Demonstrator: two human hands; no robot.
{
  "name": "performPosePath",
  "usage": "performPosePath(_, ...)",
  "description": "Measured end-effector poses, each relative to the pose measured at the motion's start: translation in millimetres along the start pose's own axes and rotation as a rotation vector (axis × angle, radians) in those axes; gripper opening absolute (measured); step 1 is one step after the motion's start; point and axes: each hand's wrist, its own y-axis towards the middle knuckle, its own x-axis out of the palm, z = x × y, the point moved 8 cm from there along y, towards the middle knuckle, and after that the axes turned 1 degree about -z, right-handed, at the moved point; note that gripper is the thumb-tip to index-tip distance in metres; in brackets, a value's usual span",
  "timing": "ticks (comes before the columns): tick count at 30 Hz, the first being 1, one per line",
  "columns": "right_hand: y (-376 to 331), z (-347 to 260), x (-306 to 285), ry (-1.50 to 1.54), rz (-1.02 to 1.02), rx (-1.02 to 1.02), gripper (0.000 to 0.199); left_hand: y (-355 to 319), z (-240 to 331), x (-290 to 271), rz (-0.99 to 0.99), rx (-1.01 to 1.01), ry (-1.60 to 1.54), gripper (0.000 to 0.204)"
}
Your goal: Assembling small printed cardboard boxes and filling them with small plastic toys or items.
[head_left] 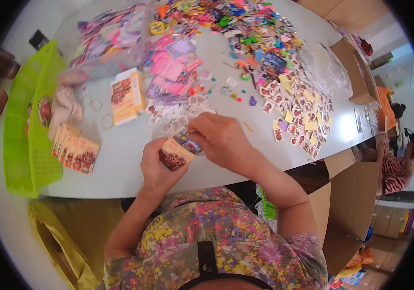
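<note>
Close to the table's near edge, my left hand (pixel 157 166) is wrapped around a small orange-yellow printed carton (pixel 177 155), which is tilted with its top facing away from me. My right hand (pixel 219 140) pinches at the carton's opening, where a shiny dark blue-purple packet (pixel 189 143) shows partly inside. My right fingertips hide part of that packet. Just beyond my hands lie small white printed packets (pixel 180 116). Pink and purple packets (pixel 168 65) are heaped behind them. An upright carton (pixel 127 96) of the same kind stands to the left.
Flattened cartons (pixel 76 151) are stacked at left beside a lime-green basket (pixel 33 130). A clear bag of packets (pixel 112 41) sits behind. Small colourful toys (pixel 250 29) cover the far table. White printed cards (pixel 298 108) spread at right, near crumpled plastic (pixel 325 72). Open cardboard boxes (pixel 352 193) stand below.
</note>
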Motion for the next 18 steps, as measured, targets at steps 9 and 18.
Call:
performPosePath(9, -1, 11, -9, 0.179, 0.141, 0.055, 0.013, 13, 4, 11, -0.044, -0.069, -0.058, 0.069)
performPosePath(18, -12, 48, 11, 0.233, -0.141, 0.353, 0.022, 22, 7, 12, -0.052, 0.013, -0.06, 0.073)
